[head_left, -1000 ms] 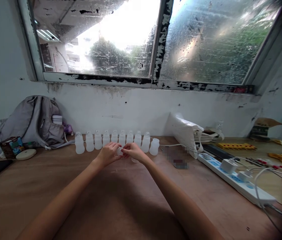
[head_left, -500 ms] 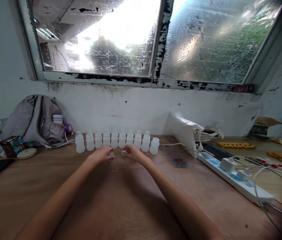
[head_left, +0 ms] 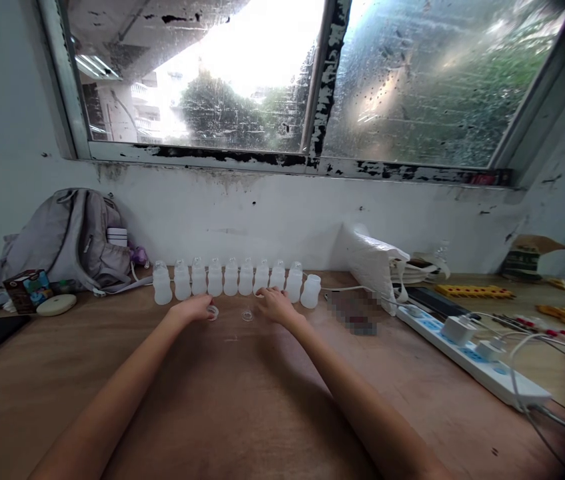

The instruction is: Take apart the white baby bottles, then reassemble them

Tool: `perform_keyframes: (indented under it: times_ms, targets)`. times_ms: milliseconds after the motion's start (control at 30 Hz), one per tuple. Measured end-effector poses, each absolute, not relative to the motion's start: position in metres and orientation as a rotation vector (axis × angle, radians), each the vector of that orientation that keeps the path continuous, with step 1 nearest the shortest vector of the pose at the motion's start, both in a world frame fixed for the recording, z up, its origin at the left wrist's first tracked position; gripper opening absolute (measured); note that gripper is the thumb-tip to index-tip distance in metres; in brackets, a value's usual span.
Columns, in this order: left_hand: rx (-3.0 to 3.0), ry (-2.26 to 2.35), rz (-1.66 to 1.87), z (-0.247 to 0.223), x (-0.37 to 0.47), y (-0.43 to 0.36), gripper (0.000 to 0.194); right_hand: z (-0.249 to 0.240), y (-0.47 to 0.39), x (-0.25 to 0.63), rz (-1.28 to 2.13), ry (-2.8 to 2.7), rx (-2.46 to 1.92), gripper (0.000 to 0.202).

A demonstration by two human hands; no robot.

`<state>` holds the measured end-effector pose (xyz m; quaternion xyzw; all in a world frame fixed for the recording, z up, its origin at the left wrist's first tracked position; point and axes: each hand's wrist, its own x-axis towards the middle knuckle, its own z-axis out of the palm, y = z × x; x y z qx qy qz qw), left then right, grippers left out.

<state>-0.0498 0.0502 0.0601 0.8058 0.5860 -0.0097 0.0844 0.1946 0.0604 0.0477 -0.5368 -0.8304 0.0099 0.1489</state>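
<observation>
At twelve o'clock from the person, a row of frosted bottles (head_left: 231, 279) stands upright along the tabletop (head_left: 242, 400); the open bottle (head_left: 311, 293) ends it at one.

Just short of the row, about eleven: left hand (head_left: 192, 309) at a pale ring (head_left: 214, 314), fingers bunched at its near-side edge. Clamped or merely touching, cannot tell. Near twelve, a small clear piece (head_left: 247, 316) lies flat, between the hands. Right hand (head_left: 276, 305) just beside it, towards one, fingers apart, nothing seen in them.

Handling, my guess: ring light and fairly stiff, best pinched across its outer rim. Clear piece nearly weightless, perhaps soft and slick; lift by the edge, easy to lose sight of. Bottles look like light plastic, easily tipped; take them round the narrowed waist.

Surface: brown, wood-like, faintly marked, looks flat. Grey backpack (head_left: 67, 247) at ten, white bag (head_left: 372, 267) at one, power strip (head_left: 479, 360) with plugs and cables at two to three. Beyond, scuffed pale wall (head_left: 212, 230), streaked window (head_left: 242, 117) with flaking frame, strong daylight through it.
</observation>
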Motion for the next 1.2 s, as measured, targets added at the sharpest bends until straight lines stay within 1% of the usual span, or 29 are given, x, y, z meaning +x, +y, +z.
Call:
perform_keyframes:
  times_ms: [133,300,400,500,533,600,700,800,1000,1067,1200]
  targets:
    - [2.4,1.763,-0.087,0.06,-0.051,0.051,0.036,0.053,0.071,0.214,0.097,-2.372,-1.73,0.028]
    - [2.4,1.789,-0.136,0.062,-0.05,0.05,0.035,0.051,0.082,0.229,0.175,-2.362,-1.837,0.03]
    - [2.395,1.807,-0.152,0.064,-0.049,0.048,0.034,0.058,0.084,0.236,0.172,-2.329,-1.863,0.026]
    - [2.39,1.815,-0.158,0.064,-0.049,0.047,0.033,0.073,0.084,0.242,0.083,-2.232,-1.842,0.02]
    - [2.389,1.816,-0.158,0.064,-0.049,0.047,0.033,0.078,0.083,0.244,0.027,-2.177,-1.832,0.022]
    - [2.385,1.822,-0.155,0.064,-0.05,0.048,0.034,0.087,0.081,0.248,-0.102,-2.045,-1.814,0.034]
    - [2.377,1.831,-0.149,0.063,-0.052,0.049,0.036,0.09,0.081,0.256,-0.325,-1.853,-1.771,0.046]
    - [2.392,1.802,-0.13,0.064,-0.052,0.048,0.038,0.081,0.086,0.265,-0.414,-1.799,-1.79,0.05]
    - [2.438,1.757,-0.056,0.074,-0.044,0.038,0.038,0.068,0.098,0.276,-0.323,-1.815,-1.727,0.039]
    - [2.47,1.748,-0.008,0.079,-0.039,0.034,0.037,0.07,0.098,0.276,-0.264,-1.797,-1.684,0.035]
    - [2.583,1.692,0.162,0.092,-0.027,0.022,0.035,0.087,0.091,0.27,-0.222,-1.702,-1.598,0.037]
